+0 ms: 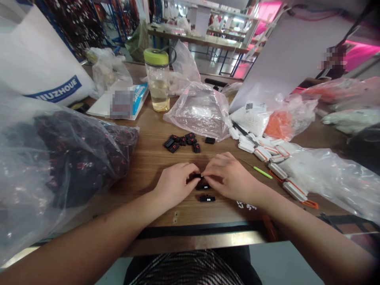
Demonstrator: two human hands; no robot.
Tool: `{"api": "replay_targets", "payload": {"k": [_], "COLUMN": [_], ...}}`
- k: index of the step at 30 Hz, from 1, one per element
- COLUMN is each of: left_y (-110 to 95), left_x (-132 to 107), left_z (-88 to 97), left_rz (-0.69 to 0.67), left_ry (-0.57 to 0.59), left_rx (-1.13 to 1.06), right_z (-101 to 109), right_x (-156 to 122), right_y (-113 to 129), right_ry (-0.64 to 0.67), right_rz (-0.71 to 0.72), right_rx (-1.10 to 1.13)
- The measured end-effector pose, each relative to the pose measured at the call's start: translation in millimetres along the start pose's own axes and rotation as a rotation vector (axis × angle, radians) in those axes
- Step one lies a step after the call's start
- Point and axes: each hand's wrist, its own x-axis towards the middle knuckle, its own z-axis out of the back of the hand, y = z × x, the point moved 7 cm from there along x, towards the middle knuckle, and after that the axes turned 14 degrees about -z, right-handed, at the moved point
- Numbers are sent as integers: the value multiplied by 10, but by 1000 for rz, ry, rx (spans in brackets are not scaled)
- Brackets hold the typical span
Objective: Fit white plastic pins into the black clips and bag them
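Striped clothing (196, 269) nearest, at the bottom edge. Pinches a small black piece (196, 175) in the left hand (175, 184); holds the right hand (228, 176) bunched beside it, contents unclear. Closer in, two white-dotted pieces (207, 199); farther out, red-marked black pieces (183, 141).

Looks like a small-parts assembly workshop or factory floor. Judged so from small black parts (190, 136) strewn over a wooden table (148, 158) just beyond the left hand (176, 183), a big clear bag (23, 158) of dark pieces (84, 162) to its left, white-and-orange parts (263, 153) heaped right of the right hand (230, 177), and, far beyond both hands, a second long table (204, 38) and bright strip lights (238, 20).
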Motion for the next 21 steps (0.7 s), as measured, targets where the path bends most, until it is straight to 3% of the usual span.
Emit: {"api": "replay_targets", "payload": {"k": [3,6,8,10,12,14,21], "left_y": [1,4,8,9,10,9,-2], "left_x": [-5,-9,-7,-3,1,4,6], "left_z": [-4,-5,-9,-12,-8,-2,5], "left_rz": [-13,-16,-7,-2,-1,-3,-12], "left_ry": [-9,-22,-17,-7,-6,-8,-16], "left_rx": [-11,-29,-33,-28,-18,-6,-5], "right_z": [-32,98,252,345,320,274,189], "right_x": [-26,-128,-270,-469,-687,-869,-1090], "right_y": [-5,-155,-413,-755,-1079,-1302,-1552], "right_ry": [14,-47,-130,-148,-36,34,-66], "right_rz": [-1,-52,-186,-397,-594,-688,-775], "right_rx": [-10,156,254,212,92,29,16]}}
